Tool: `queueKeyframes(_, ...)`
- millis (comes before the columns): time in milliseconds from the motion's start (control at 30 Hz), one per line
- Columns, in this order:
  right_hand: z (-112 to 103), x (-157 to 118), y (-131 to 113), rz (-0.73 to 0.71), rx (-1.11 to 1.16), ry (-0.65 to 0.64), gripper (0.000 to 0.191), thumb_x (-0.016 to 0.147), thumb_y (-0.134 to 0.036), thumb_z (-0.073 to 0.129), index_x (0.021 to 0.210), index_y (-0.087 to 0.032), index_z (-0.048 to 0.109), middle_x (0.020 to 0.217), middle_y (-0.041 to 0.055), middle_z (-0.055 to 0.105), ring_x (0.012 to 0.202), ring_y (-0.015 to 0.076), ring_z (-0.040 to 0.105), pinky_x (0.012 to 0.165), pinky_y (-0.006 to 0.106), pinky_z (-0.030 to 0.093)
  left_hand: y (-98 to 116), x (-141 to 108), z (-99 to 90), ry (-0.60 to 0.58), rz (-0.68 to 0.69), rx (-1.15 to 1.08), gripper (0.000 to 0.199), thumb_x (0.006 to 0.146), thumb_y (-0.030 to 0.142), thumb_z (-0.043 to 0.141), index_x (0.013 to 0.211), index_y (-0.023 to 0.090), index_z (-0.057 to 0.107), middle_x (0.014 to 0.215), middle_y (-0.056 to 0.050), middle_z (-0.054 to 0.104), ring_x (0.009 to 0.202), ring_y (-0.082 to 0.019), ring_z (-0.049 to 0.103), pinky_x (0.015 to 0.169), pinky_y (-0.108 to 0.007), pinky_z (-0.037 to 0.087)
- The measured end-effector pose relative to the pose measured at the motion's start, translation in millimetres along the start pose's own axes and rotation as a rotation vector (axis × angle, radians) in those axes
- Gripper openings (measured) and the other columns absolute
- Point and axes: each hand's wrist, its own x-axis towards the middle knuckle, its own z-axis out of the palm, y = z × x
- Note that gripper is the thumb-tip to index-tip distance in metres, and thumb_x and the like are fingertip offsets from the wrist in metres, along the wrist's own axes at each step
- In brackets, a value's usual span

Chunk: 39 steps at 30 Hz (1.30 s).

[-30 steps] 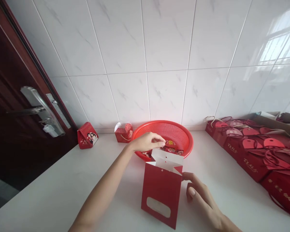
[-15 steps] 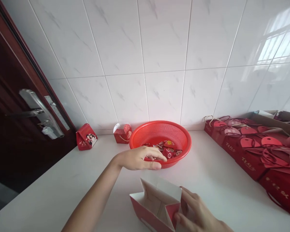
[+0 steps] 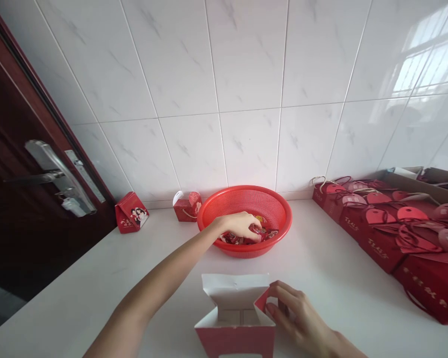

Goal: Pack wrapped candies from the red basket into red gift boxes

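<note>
My left hand (image 3: pixel 242 225) is down inside the red plastic mesh basket (image 3: pixel 283 228), its fingers curled round a red wrapped candy (image 3: pixel 257 230). More wrapped candies (image 3: pixel 232 238) lie beneath and beside it on the basket floor. In front of me an open red paper gift box (image 3: pixel 236 340) stands with its white inside facing up and its top flaps spread. My right hand (image 3: pixel 296 308) pinches the right side of this box between thumb and fingers. Inside, the box shows only its bare bottom.
Against the tiled wall stand a closed red box (image 3: pixel 130 213) with a picture and a small red box (image 3: pixel 186 207) with a heart-shaped flap. Rows of red gift boxes with cord handles (image 3: pixel 381 233) fill the right side. A dark red door (image 3: pixel 30 199) is at the left.
My left hand has gone from above the basket's front rim down into the candies, its fingers curling. The paper box has turned to face me more squarely, my right hand still on its side.
</note>
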Motion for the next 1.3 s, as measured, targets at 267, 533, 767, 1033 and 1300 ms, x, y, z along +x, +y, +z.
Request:
queueKeyframes(267, -2.5, -1.8, 8.1, 0.023, -0.043, 0.003, 0.026, 0.102, -0.027, 0.038, 0.104, -0.022, 0.063, 0.101, 0.0084, 0.068, 0.067, 0.0148, 0.061, 0.061, 0.028, 0.048, -2.6, 36.1, 4.2, 0.08, -0.068, 0.23, 0.014, 0.073, 0.027, 0.069, 0.086, 0.02, 0.069, 0.09, -0.008, 0.072, 0.08, -0.025, 0.066, 0.061, -0.03, 0.043)
queueKeyframes(533, -2.7, -2.0, 8.6, 0.003, -0.037, 0.007, 0.024, 0.101, -0.025, 0.041, 0.104, -0.023, 0.064, 0.102, 0.0087, 0.069, 0.077, 0.0177, 0.067, 0.067, 0.028, 0.052, -38.6, 40.5, -7.5, 0.247, -0.219, 0.174, 0.022, 0.08, 0.03, 0.061, 0.097, 0.019, 0.069, 0.095, -0.011, 0.072, 0.082, -0.026, 0.067, 0.062, -0.03, 0.045)
queueKeyframes(767, -1.3, -1.1, 12.1, -0.005, -0.05, 0.018, 0.026, 0.1, -0.02, 0.036, 0.1, -0.022, 0.061, 0.101, 0.0089, 0.068, 0.077, 0.0176, 0.067, 0.067, 0.029, 0.052, -46.4, 41.0, -2.2, 0.274, -0.112, 0.167, 0.056, 0.076, 0.026, 0.071, 0.132, 0.022, 0.062, 0.136, -0.013, 0.06, 0.126, -0.029, 0.055, 0.1, -0.033, 0.044)
queueKeyframes(1033, -0.2, -0.6, 12.6, -0.045, -0.067, 0.07, 0.021, 0.097, -0.016, 0.037, 0.089, -0.023, 0.055, 0.089, 0.0058, 0.064, 0.066, 0.0144, 0.061, 0.06, 0.025, 0.048, -23.3, 42.4, 13.5, -0.163, 0.115, 0.172, 0.057, 0.072, 0.052, 0.073, 0.124, 0.029, 0.068, 0.122, -0.006, 0.07, 0.106, -0.03, 0.066, 0.078, -0.032, 0.052)
queueKeyframes(1300, 0.1, 0.0, 11.9, -0.067, -0.088, 0.101, 0.023, 0.097, -0.014, 0.039, 0.083, -0.023, 0.054, 0.082, 0.0046, 0.063, 0.063, 0.0133, 0.06, 0.057, 0.023, 0.047, -16.9, 41.4, 11.9, -0.138, 0.039, 0.213, 0.045, 0.079, 0.04, 0.07, 0.121, 0.025, 0.07, 0.118, -0.006, 0.073, 0.105, -0.027, 0.068, 0.08, -0.028, 0.051)
